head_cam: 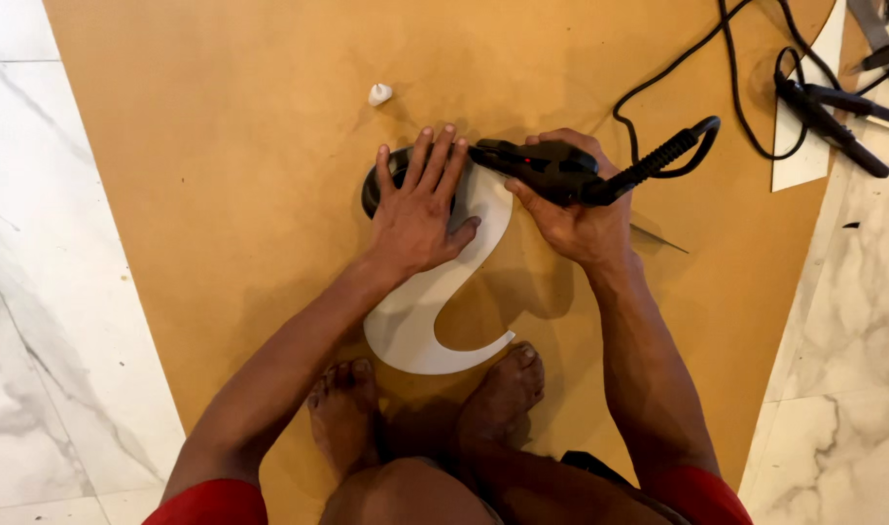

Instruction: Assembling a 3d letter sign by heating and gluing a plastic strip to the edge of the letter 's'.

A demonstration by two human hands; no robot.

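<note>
Two hands work the white curved cutout (410, 321), which lies flat on the brown board (221, 146) on the floor, just beyond my feet. My left hand (420, 209) presses it down, fingers spread, clenching nothing. My right hand (576, 219) is clenched around the black corded heat tool (542, 165), nozzle at the cutout's far edge. The sheet looks thin, light and stiff, perhaps softening where heated; hold it flat-palmed near the worked edge.
</note>
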